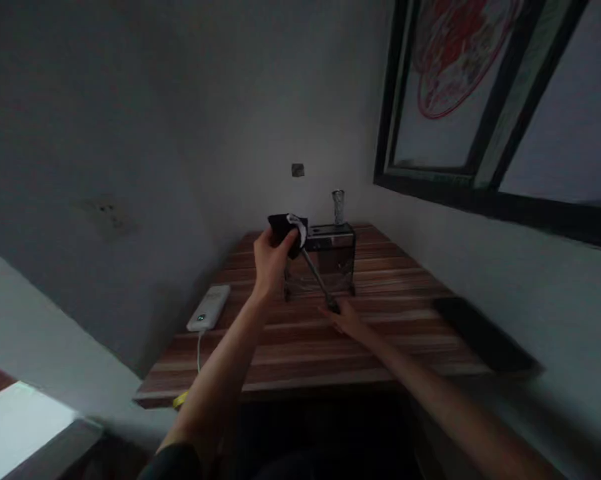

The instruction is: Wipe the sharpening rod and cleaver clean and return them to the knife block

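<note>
My left hand is closed on a black object with a white patch, raised above the table; the dim light hides what kind of thing it is. From its underside a thin metal rod slants down to the right. At the rod's lower end my right hand grips a dark end piece, its fingers partly hidden. Behind the rod stands a small dark-topped rack with a thin metal frame, carrying a patterned clear glass vase.
The striped wooden table runs to the wall. At its left lies a white power bank with a white cable; a yellow item is at the front edge. A flat black object lies at the right beneath a framed picture.
</note>
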Demonstrator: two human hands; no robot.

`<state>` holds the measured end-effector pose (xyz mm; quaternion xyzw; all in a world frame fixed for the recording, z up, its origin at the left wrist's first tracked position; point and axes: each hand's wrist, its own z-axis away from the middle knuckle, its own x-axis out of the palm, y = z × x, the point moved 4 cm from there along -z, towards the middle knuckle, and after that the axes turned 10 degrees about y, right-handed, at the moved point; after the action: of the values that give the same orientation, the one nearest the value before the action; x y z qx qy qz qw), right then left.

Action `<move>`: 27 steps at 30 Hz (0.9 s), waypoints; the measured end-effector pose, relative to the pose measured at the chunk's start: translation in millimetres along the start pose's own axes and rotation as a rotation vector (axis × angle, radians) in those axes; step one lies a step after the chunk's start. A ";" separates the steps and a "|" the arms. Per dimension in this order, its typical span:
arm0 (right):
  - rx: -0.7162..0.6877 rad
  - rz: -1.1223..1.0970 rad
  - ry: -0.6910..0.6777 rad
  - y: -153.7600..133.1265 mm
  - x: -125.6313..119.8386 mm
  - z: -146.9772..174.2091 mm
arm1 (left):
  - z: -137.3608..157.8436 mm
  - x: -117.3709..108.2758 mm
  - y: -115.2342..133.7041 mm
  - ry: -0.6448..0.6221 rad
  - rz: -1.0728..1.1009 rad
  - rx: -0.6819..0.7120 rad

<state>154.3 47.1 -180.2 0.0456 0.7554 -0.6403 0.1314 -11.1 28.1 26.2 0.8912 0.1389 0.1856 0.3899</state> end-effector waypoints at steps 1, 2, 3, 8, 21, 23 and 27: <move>0.003 -0.005 0.016 0.3 0.1 0.2 | 1.5 -0.1 0.8 0.005 -0.006 0.002; 0.003 -0.009 0.027 0.4 0.2 0.4 | 3.0 -0.2 1.4 0.010 -0.010 0.003; 0.002 -0.012 0.033 0.1 0.3 0.7 | 4.4 -0.3 1.9 0.016 -0.012 0.002; -0.046 0.001 -0.011 -8.6 -0.3 3.9 | 7.9 -1.7 1.0 0.052 0.000 -0.019; -0.037 -0.014 -0.002 -7.5 -3.0 2.6 | 32.6 9.8 -22.1 -0.057 -0.035 -0.081; -0.032 -0.029 -0.002 -9.6 -3.4 3.3 | 39.3 11.7 -28.9 -0.082 -0.052 -0.087; -0.037 -0.034 0.003 -13.9 -4.6 4.8 | 53.5 12.6 -43.4 -0.156 -0.111 -0.100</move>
<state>156.1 40.4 -166.5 0.0310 0.7681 -0.6282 0.1203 19.2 27.2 -36.9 0.8733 0.1479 0.1003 0.4533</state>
